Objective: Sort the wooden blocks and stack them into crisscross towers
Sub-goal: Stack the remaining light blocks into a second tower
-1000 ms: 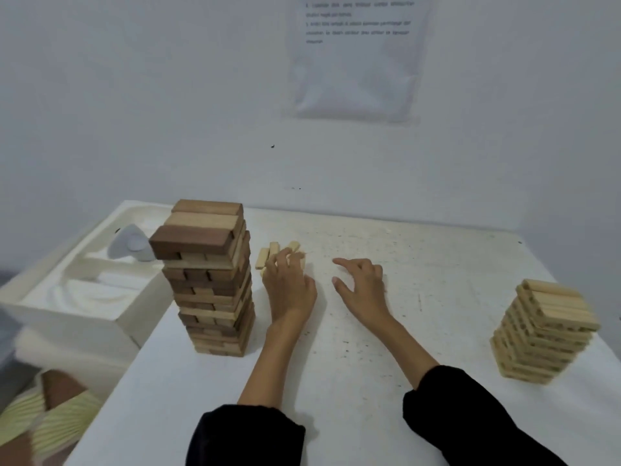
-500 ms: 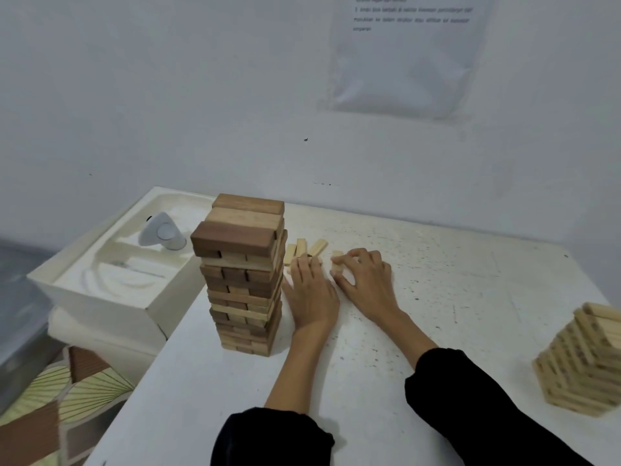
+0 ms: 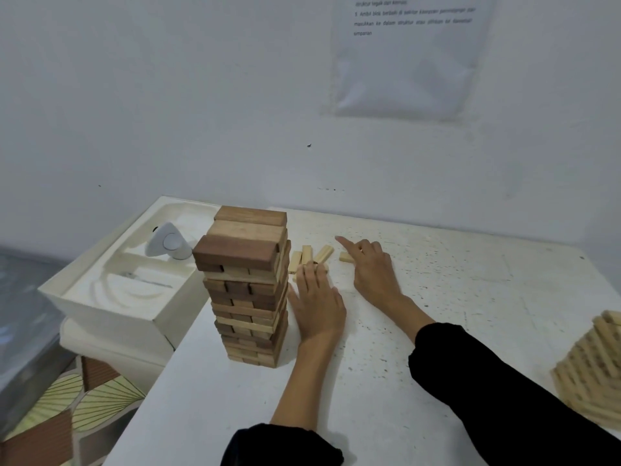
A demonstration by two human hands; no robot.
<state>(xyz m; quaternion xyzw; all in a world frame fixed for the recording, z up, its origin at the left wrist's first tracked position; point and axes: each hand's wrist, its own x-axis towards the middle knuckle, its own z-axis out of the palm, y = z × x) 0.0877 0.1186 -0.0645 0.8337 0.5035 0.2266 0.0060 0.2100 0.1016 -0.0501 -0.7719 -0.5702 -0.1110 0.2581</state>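
1. Small loose blocks (image 3: pixel 312 255) lie on the desk (image 3: pixel 470 297), just right of the tall tower (image 3: pixel 248 287).
2. Left hand (image 3: pixel 317 304) lies flat, straight fingertips on them.
3. Right hand (image 3: pixel 373 267), further right, index outstretched, touches one separate block (image 3: pixel 346 256); grip unclear.

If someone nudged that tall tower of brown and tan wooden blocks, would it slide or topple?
The tall tower of brown and tan wooden blocks would probably topple if pushed high: it is narrow and many layers tall. Its blocks look loosely stacked, so they would likely scatter. Pushed low, it might slide on the white table.
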